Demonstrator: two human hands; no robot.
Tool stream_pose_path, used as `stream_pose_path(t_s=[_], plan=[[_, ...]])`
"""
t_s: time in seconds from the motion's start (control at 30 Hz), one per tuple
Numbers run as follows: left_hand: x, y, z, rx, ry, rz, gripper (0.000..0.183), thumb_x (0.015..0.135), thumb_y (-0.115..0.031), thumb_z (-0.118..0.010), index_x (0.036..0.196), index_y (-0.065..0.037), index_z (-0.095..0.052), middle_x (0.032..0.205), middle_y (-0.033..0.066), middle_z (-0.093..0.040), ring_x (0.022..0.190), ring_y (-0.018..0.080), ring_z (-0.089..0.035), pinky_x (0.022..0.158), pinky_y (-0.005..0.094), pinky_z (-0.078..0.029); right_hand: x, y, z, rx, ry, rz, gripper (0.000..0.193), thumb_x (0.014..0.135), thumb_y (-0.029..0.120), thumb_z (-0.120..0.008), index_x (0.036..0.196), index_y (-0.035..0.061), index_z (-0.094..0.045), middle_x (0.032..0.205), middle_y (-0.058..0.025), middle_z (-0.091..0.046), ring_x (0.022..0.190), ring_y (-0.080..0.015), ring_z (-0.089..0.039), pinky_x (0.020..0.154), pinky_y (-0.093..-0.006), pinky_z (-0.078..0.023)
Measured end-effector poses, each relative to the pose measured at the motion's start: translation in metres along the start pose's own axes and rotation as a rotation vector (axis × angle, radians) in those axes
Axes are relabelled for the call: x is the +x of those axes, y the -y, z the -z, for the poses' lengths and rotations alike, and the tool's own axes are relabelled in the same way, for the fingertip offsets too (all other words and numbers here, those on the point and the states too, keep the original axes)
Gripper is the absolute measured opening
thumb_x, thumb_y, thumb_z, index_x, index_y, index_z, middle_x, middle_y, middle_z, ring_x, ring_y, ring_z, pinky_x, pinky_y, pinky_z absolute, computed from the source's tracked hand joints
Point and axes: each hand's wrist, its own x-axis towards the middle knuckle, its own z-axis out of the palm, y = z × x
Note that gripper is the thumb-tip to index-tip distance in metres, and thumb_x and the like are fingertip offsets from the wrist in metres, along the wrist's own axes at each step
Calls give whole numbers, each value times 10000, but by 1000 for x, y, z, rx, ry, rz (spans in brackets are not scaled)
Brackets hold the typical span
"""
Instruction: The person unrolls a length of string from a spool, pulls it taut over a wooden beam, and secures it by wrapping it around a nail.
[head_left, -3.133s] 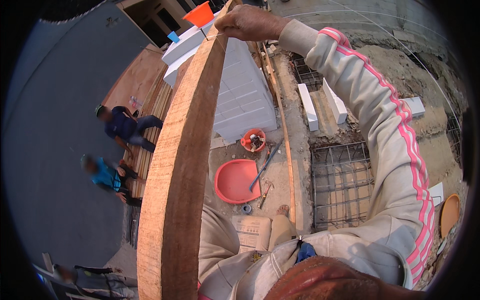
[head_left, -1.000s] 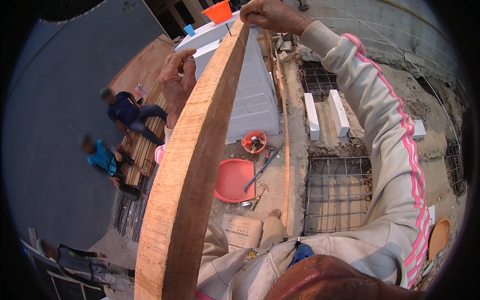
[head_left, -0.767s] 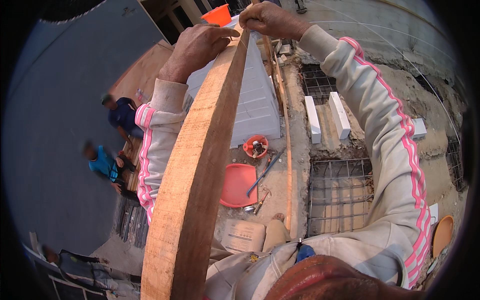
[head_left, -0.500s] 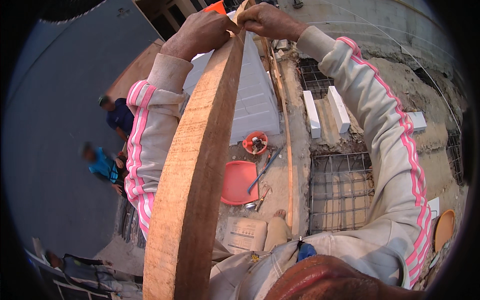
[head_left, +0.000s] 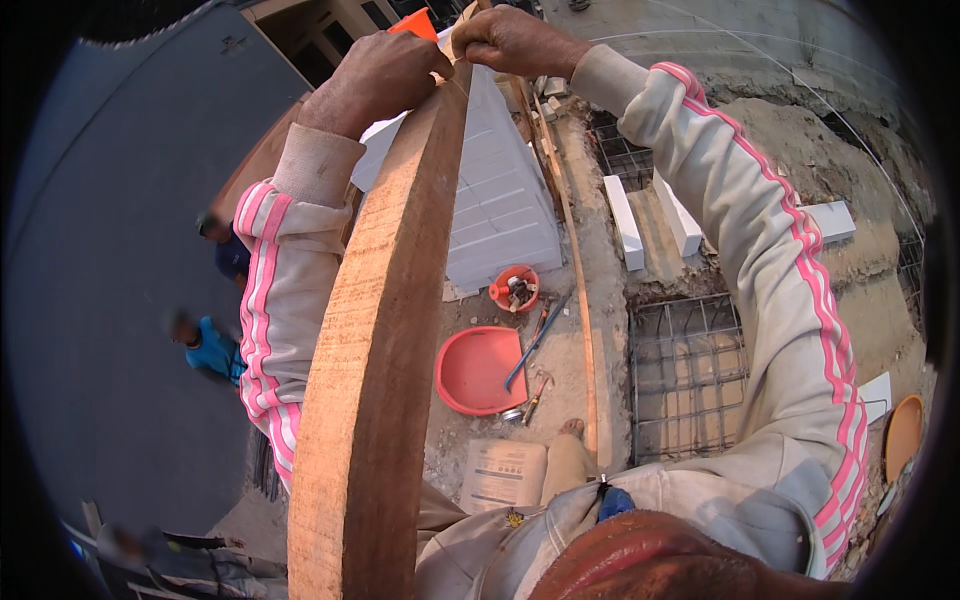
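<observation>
A long sawn wooden beam (head_left: 375, 330) rises from the lower edge toward the top of the view, close in front of me. At its far end, my left hand (head_left: 385, 78) is closed against the left edge, knuckles up. My right hand (head_left: 515, 42) is closed at the beam's right edge, fingertips pinched together close to the left hand's. Whatever lies between the fingers of either hand is too small to make out. A bright orange object (head_left: 416, 25), partly hidden, shows just behind my left hand.
Stacked white blocks (head_left: 505, 200) stand beyond the beam. Below lie a red basin (head_left: 480, 370), an orange bucket (head_left: 514, 288) with tools, a blue bar (head_left: 537, 342), a hammer (head_left: 538, 398) and a paper sack (head_left: 503, 474). Rebar grids (head_left: 690, 375) span a trench at right. Several people (head_left: 210, 345) are at left.
Both hands have shifted slightly left, and my left hand has drawn a little lower along the beam. The view has shifted slightly, and the people at left are more hidden by my sleeve.
</observation>
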Motion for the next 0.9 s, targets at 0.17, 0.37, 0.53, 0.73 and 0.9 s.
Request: stream_pose_path(t_s=[0.17,0.37,0.53,0.73,0.9], plan=[[3,-2,9,15,11,-11,150,895,-139,-650,981,-142,-774,868,76,-743,768,251,-700,713,365,-555,0,1,0,17,1,-45,189,945,219,-618,1004,83,-734,889,-114,-728,812,-248,-713,801,-384,-555],[-21,10,-4,-260,-99,-55,129,927,-164,-632,967,-58,-694,918,81,-678,789,224,-672,751,363,-552,-3,2,-7,14,-6,29,187,950,212,-611,994,76,-731,884,-112,-724,810,-234,-710,791,-379,-557],[-44,6,-55,-991,-523,60,138,901,-106,-694,1024,-51,-722,1057,41,-665,776,121,-660,721,287,-551,-2,8,-10,8,3,1,176,946,199,-612,976,67,-724,853,-115,-714,785,-227,-702,765,-381,-555],[-43,0,-82,-1491,-552,233,118,907,-87,-681,980,-29,-754,947,27,-700,825,80,-633,737,242,-536,-11,11,-5,7,92,-6,165,958,193,-613,969,65,-717,847,-107,-715,798,-213,-706,760,-376,-559],[-42,6,-76,-1540,-386,266,119,918,-98,-672,971,-41,-762,923,28,-696,902,82,-625,745,235,-523,-14,10,-2,-38,16,17,155,958,187,-614,968,67,-711,857,-98,-715,800,-211,-705,765,-371,-561]])
